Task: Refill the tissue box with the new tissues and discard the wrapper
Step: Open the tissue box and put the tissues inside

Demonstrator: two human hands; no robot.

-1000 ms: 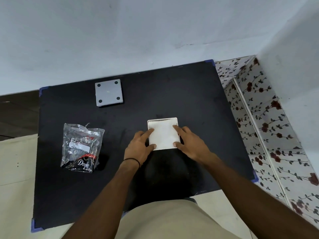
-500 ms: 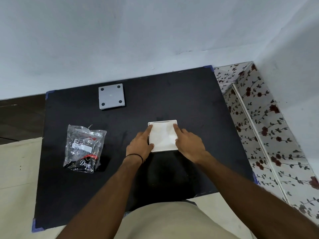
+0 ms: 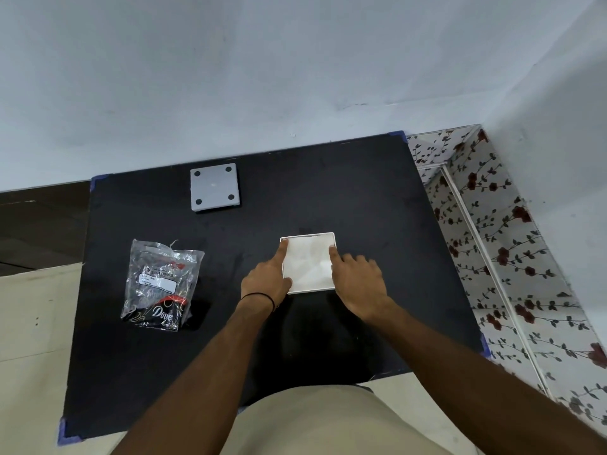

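Note:
A white square tissue box stands open on the black table, filled with white tissues that lie flat, level with its rim. My left hand is at the box's left side, its straight index finger pressing on the tissues' left edge and its thumb at the near left corner. My right hand mirrors it on the right, index finger pressing along the right edge, the other fingers loosely bent beside the box. The crumpled clear wrapper lies at the table's left.
A grey square lid with four dark dots lies at the back left of the table. A pale wall runs behind the table. Floral-patterned tiles line the right side. My torso is at the table's near edge.
Both index fingers have slid forward along the box's side edges onto the tissues. The tissue edge raised at the back now lies flat. The wrapper and lid have stayed put.

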